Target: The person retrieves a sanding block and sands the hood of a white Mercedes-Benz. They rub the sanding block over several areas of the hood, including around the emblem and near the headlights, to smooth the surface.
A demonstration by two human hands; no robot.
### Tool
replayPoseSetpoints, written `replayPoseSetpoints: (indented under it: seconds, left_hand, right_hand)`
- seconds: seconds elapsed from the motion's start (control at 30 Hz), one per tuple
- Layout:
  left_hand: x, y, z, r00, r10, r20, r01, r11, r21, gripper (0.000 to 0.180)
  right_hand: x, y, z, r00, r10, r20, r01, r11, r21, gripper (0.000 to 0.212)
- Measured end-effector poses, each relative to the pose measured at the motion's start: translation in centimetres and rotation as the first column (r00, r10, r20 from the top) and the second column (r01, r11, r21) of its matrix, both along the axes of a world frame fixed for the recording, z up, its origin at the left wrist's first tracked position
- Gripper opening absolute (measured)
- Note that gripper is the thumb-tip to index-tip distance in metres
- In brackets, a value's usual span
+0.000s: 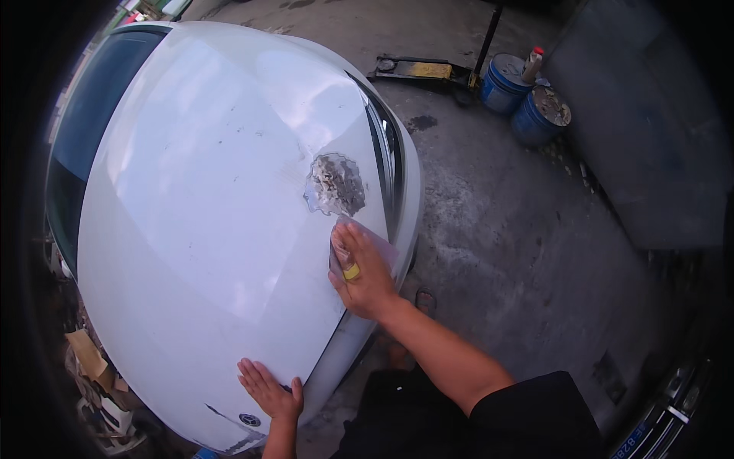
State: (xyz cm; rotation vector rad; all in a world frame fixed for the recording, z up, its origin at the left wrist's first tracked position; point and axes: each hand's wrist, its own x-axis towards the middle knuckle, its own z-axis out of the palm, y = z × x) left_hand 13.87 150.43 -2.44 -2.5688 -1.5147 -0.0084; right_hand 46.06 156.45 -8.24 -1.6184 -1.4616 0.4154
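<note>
A white car hood [206, 191] fills the middle of the view. Near its front edge is a rough, bare patch [336, 183] with grey, uneven edges. Just below that patch, my right hand [365, 271] presses a thin greyish-pink sheet [386, 249] against the hood. The fingers lie together over the sheet, and a small yellow piece [352, 272] shows between thumb and fingers. What lies under the palm is hidden. My left hand [269, 390] rests flat on the hood, fingers stretched and thumb apart, holding nothing. Beside it is a round emblem [249, 419].
Dark scrapes [222, 417] mark the hood near the emblem. A floor jack [424, 70] and two blue buckets [541, 115] stand on the concrete floor [474, 206], beside a large grey panel [657, 130]. Cardboard [88, 356] and loose parts lie at the left; another car's front [673, 413] shows lower right.
</note>
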Motion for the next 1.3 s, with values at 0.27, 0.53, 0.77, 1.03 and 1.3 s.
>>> replayPoseSetpoints:
  seconds: [0.27,0.53,0.77,1.03,1.3]
  left_hand:
    - [0.0,0.0,-0.3,1.000,-0.008,-0.012,0.008,1.000,-0.002,0.085]
    - [0.2,0.2,-0.1,1.000,-0.006,-0.010,0.006,1.000,0.007,0.084]
    - [-0.1,-0.1,0.0,1.000,0.007,-0.025,-0.007,1.000,-0.001,0.085]
    - [-0.3,-0.3,0.0,0.999,0.013,-0.041,-0.014,1.000,-0.019,0.085]
    - [0.1,-0.1,0.0,0.999,-0.002,-0.041,0.003,1.000,0.018,0.083]
  right_hand:
    - [1.8,2.0,0.4,0.993,-0.070,-0.092,0.072,0.997,0.019,0.069]
    - [2.9,1.8,0.1,0.991,-0.069,-0.115,0.070,0.998,0.007,0.070]
    - [1.7,-0.9,-1.1,0.996,-0.038,-0.083,0.033,0.998,-0.060,0.074]
    - [4.2,4.7,-1.1,0.995,-0.037,-0.090,0.039,0.999,0.022,0.070]
    - [6.1,7.2,-1.6,0.995,-0.072,-0.064,0.076,0.995,0.061,0.069]
